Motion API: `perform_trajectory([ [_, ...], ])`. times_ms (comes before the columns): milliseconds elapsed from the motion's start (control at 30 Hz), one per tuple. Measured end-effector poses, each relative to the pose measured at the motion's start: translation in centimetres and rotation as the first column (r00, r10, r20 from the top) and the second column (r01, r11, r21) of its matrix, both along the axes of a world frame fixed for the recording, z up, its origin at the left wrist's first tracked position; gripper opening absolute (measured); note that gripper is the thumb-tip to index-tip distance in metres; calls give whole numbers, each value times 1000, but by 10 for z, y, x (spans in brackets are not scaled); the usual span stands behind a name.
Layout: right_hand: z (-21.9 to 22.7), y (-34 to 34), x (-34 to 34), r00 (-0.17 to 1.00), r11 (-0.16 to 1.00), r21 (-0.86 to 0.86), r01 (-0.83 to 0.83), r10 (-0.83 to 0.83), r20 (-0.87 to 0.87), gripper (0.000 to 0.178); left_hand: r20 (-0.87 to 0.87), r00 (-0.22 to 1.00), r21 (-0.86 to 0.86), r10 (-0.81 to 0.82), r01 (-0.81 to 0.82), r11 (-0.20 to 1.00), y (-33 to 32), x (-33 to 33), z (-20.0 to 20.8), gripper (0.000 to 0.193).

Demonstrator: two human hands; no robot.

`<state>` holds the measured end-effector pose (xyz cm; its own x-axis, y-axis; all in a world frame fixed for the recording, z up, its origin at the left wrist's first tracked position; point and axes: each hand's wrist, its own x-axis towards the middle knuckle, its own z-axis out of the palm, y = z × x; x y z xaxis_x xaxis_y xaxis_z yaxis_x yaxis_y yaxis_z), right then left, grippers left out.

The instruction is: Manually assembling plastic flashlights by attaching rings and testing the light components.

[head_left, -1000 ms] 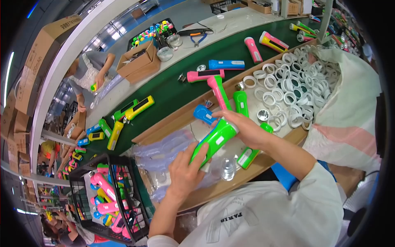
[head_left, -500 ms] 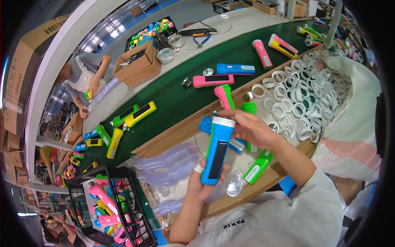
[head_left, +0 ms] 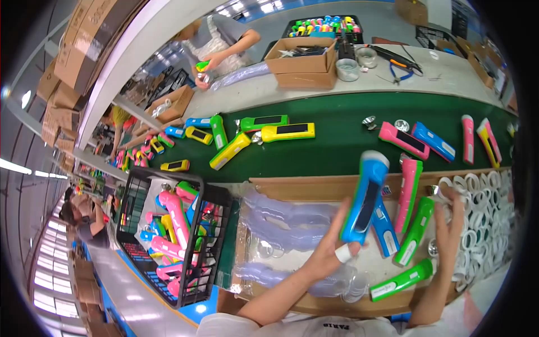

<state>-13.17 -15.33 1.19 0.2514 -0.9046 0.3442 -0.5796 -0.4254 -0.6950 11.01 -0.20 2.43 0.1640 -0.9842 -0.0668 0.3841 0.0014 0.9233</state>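
A blue flashlight with a green side and a dark panel (head_left: 365,196) stands nearly upright in my left hand (head_left: 337,241), whose fingers are wrapped round its lower end. The flashlight's head is blurred and looks pale at its rim. Beside the heap of white plastic rings (head_left: 477,219), my right hand (head_left: 451,216) has its thumb and fingers apart, and I see nothing in it. Between my hands lie another blue flashlight (head_left: 386,227), a pink and green one (head_left: 408,194) and a green one (head_left: 415,230). Closer to me lies one more green flashlight (head_left: 401,281).
A black crate (head_left: 216,194) full of colourful flashlights is at left. Clear plastic lens stacks (head_left: 292,216) fill the cardboard tray's left part. Several flashlights rest on the green belt (head_left: 331,121). Across it stand a cardboard box (head_left: 303,70), pliers (head_left: 401,70) and a person (head_left: 224,48).
My view has swung left, so the crate sits nearer the middle. My right hand has left the flashlight and moved right to the white rings; my left hand still grips the flashlight.
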Motion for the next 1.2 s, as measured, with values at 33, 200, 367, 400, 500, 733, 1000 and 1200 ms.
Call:
perform_trajectory([
  [33, -14, -13, -17, 980, 990, -97, 100, -114, -161, 39, -24, 1000, -121, -9, 6, 993, -5, 5, -3, 103],
  [200, -80, -40, -70, 815, 959, -83, 270, -274, -511, 44, 775, 620, -200, 118, 64, 978, 1, 10, -18, 57],
  [367, -88, -46, -70, 823, 974, -107, 198, -225, -522, 43, 963, 270, -89, 19, 249, 964, 24, -22, -46, 52],
  [400, -87, -45, -67, 820, 974, -98, 206, -227, -525, 43, 989, 148, -43, -3, 307, 951, 27, -25, -49, 50],
  [500, -94, -45, -68, 836, 957, -225, 183, -272, -477, 45, 999, -39, 35, -22, 389, 921, 34, -31, -51, 48],
  [733, -88, -44, -66, 816, 961, -157, 227, -276, -508, 23, 969, -80, 246, -234, 418, 875, 28, -25, -45, 19],
  [1000, -49, -32, -46, 978, 974, -122, 188, -198, -70, 11, 999, -30, 22, -13, 339, 940, 26, -20, -51, 16],
  [1200, -57, -33, -46, 990, 993, 31, 112, -109, -86, 11, 994, -75, 102, -84, 271, 957, 21, -4, -45, 12],
])
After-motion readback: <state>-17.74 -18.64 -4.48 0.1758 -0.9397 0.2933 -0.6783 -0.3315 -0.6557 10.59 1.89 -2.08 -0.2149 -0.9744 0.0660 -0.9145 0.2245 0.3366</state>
